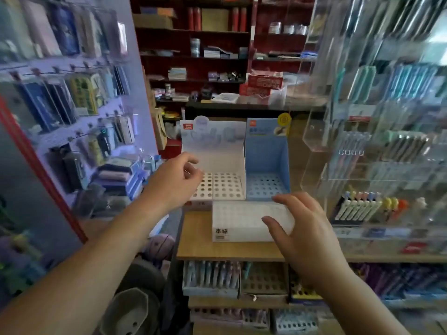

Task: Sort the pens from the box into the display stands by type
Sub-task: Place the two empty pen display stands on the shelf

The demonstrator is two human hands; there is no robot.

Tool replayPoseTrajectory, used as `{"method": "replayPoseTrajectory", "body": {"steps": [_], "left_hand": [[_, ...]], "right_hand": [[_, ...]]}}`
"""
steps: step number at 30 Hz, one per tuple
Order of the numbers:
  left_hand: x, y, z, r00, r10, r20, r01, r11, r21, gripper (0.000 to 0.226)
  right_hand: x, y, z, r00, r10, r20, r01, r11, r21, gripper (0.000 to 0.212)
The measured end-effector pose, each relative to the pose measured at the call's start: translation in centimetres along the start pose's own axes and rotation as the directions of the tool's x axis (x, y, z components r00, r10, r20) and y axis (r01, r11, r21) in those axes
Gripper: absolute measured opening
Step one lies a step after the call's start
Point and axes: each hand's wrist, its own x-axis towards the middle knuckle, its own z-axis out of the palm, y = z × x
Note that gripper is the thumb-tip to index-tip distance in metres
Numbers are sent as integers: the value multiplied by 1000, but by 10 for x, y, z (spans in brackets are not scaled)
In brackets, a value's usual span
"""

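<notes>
A closed white box [242, 221] lies flat on the wooden shelf [217, 250] in front of me. Behind it stand two cardboard display stands with no pens in their holes: a white one [217, 165] on the left and a light blue one [267, 165] on the right. My right hand [300, 228] rests on the box's right end, fingers spread over its top and thumb at its front. My left hand [179, 182] hovers at the white stand's left front corner with fingers loosely curled and nothing in it.
Clear acrylic racks [377, 141] full of pens rise at the right, with a pen tray [358, 209] beside the box. Packaged goods hang on a purple pegboard [72, 105] at the left. Lower shelves hold more pen stands [210, 276]. A counter [254, 105] stands behind.
</notes>
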Motion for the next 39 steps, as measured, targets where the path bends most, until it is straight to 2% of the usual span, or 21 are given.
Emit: {"method": "replayPoseTrajectory", "body": {"steps": [3,7,10,16,21,23,27,31,35,39], "left_hand": [[5,-6,4,999,-19,50,19,1000,1,26],[21,-15,14,995,18,101,-16,1000,-22,29],[34,-21,19,990,61,124,-58,998,-25,30],[53,-29,35,968,114,224,-103,993,-60,31],[57,-21,65,948,158,277,-142,987,-78,29],[58,-14,77,941,172,290,-165,985,-49,32],[62,-2,102,944,171,282,-189,981,36,36],[70,6,119,959,134,249,-167,979,115,40],[78,8,130,974,97,204,-131,978,161,47],[82,13,134,980,92,176,-128,971,201,40]], "right_hand": [[11,6,5,995,31,95,-28,999,-36,36],[19,6,6,986,10,166,0,998,-63,5],[13,-2,-1,984,23,176,-9,997,-76,13],[-23,-36,-12,998,56,17,-56,998,25,13],[-59,-58,-9,986,112,-124,-113,994,-4,14],[-73,-62,-10,975,146,-167,-153,988,-30,20],[-95,-67,-17,944,205,-259,-238,966,-101,14],[-112,-61,-19,926,262,-271,-311,937,-160,22],[-126,-52,-18,905,321,-280,-372,916,-150,21],[-133,-45,-18,897,332,-290,-381,915,-130,22]]}}
